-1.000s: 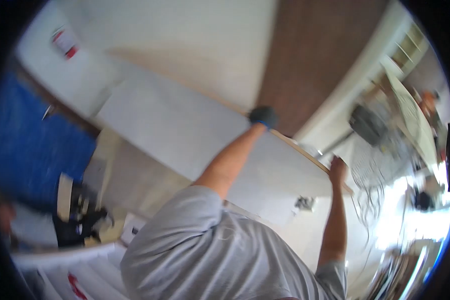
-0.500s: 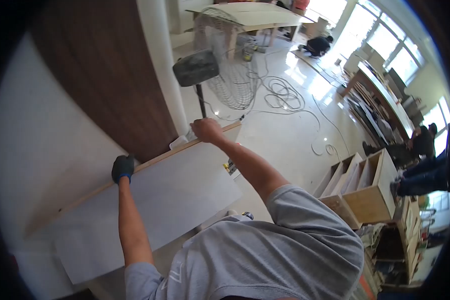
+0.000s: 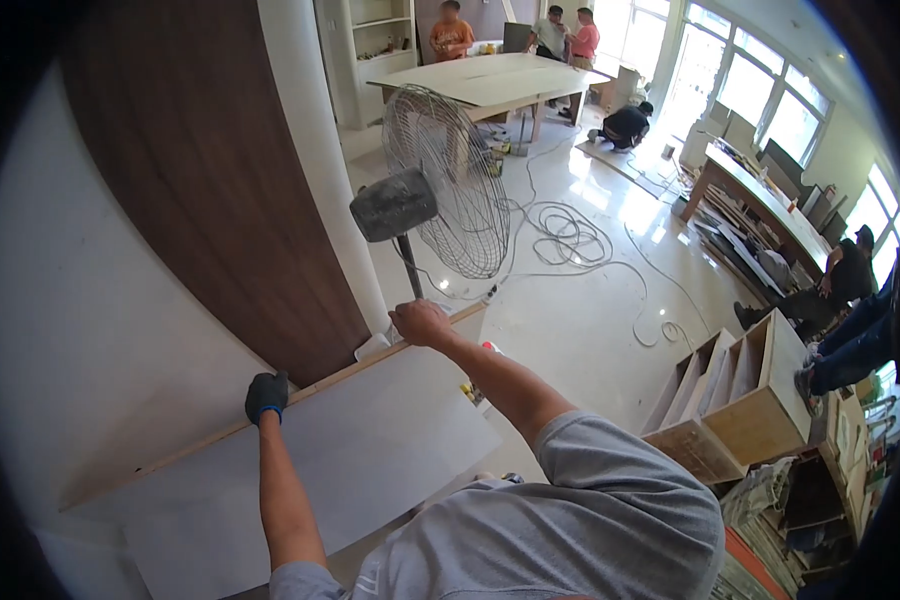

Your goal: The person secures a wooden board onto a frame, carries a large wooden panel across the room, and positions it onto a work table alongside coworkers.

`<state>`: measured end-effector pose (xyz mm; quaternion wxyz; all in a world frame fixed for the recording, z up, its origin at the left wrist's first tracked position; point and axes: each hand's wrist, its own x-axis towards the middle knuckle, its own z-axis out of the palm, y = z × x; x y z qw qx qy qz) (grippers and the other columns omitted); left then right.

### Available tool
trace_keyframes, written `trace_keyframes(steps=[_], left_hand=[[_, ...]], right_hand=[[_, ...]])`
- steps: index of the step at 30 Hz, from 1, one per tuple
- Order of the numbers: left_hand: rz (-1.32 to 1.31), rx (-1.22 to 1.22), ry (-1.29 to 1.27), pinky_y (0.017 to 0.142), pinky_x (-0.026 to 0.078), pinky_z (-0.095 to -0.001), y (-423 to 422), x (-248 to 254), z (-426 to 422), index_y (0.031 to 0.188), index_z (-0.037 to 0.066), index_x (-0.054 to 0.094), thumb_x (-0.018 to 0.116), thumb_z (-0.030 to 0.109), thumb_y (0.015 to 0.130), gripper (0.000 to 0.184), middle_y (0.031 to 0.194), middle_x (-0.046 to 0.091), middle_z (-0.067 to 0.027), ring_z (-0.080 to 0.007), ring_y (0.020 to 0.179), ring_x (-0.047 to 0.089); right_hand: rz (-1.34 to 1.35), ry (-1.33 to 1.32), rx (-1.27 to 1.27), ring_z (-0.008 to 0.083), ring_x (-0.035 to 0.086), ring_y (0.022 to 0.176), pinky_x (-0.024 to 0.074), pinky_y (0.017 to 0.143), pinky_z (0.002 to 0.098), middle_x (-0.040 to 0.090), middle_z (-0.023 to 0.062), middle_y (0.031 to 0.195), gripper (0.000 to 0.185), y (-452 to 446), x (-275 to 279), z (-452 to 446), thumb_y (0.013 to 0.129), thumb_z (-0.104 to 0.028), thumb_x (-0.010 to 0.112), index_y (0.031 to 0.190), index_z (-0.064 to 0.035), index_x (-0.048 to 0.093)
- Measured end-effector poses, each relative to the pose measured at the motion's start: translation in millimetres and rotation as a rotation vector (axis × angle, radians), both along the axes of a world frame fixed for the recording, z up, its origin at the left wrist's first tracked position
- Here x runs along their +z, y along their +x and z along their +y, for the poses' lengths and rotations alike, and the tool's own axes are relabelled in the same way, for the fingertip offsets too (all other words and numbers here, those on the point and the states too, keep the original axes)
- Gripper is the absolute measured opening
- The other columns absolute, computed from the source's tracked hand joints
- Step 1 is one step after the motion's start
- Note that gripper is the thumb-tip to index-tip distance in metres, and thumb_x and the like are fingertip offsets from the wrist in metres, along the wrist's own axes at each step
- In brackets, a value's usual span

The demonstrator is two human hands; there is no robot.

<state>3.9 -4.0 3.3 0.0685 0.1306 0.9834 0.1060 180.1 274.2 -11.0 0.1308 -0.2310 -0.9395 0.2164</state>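
"Head view: how do the hands stand?"

"Apart from each other. The left hand in a dark grey knit glove with a blue cuff (image 3: 267,397) and the bare right hand (image 3: 422,323) each close over one long, narrow, pale wooden strip (image 3: 345,374). Their far-side fingers are hidden, so I cannot tell how tightly."

"Which way does it lie?"

"Out in front, at arms' reach, its long axis slanting from lower left to upper right, across the forearms. It runs along the far edge of a smooth white rectangular panel (image 3: 370,430)."

"Which hand is nearer an end?"

"The right, close to the strip's upper-right end; the left sits well in from the other."

"And past them?"

"A tall dark brown wood-grain panel (image 3: 190,180), then a grey-black pedestal fan with a round wire cage (image 3: 395,205), its pole rising behind the right hand. Farther off, a cream-topped rectangular counter (image 3: 490,80)."

"What differs from half a second ago?"

"Hands and strip sit lower in view, and a person in an orange shirt (image 3: 452,38) now shows behind that counter. Both hands remain on the strip."
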Motion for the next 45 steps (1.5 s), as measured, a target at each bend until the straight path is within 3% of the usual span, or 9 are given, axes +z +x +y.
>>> trace_keyframes(steps=[17,45], left_hand=[[0.014,0.05,0.048,0.079,0.05,-0.0444,3,4,4,0.092,0.006,0.07,0.051,0.045,0.081,0.044,0.1,0.066,-0.0176,-0.0359,0.093,0.063],[0.002,0.013,0.045,0.077,0.05,-0.0435,-2,3,4,0.088,0.01,0.07,0.05,0.044,0.081,0.04,0.093,0.068,-0.0128,-0.0336,0.089,0.064]], right_hand=[[0.007,-0.024,-0.027,0.0383,0.062,0.083,0.0475,0.079,0.0473,0.066,0.02,0.082,0.04,-2,4,1,0.091,-0.036,0.044,0.083,-0.0034,0.066],[0.0,0.02,-0.029,0.0379,0.062,0.081,0.0477,0.076,0.0478,0.065,0.0184,0.08,0.038,-7,3,4,0.091,-0.035,0.045,0.08,-0.0051,0.066]])
